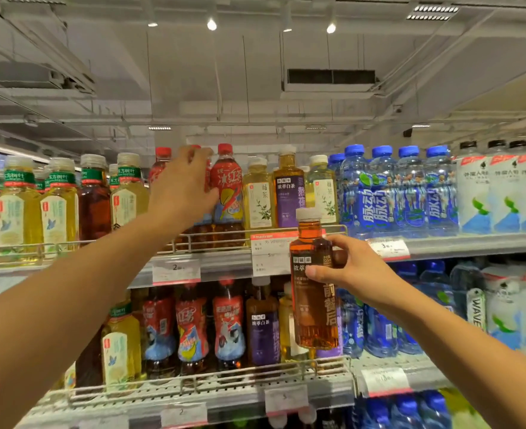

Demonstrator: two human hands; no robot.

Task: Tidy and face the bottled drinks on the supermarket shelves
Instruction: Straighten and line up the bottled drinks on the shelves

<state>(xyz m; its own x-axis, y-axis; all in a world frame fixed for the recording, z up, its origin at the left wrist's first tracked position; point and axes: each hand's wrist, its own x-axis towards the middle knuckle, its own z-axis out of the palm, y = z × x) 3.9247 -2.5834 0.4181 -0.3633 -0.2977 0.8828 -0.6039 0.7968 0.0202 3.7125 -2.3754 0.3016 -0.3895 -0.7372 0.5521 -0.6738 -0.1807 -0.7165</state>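
R hand [356, 274] grips amber tea bottle [315, 283] mid-body, in air in front of shelf edge [224, 264]; long axis vertical, white cap up, label facing camera; L hand [182, 187] wraps red-capped bottle [207, 181] upright on upper shelf, fingers curled round it.

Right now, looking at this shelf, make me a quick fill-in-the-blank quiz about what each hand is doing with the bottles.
1. The right hand holds a brown tea bottle with a ____ cap.
2. The left hand reaches to the red-capped bottles on the ____ shelf.
3. The water bottles to the right of the tea have ____ caps.

Missing words: white; top; blue
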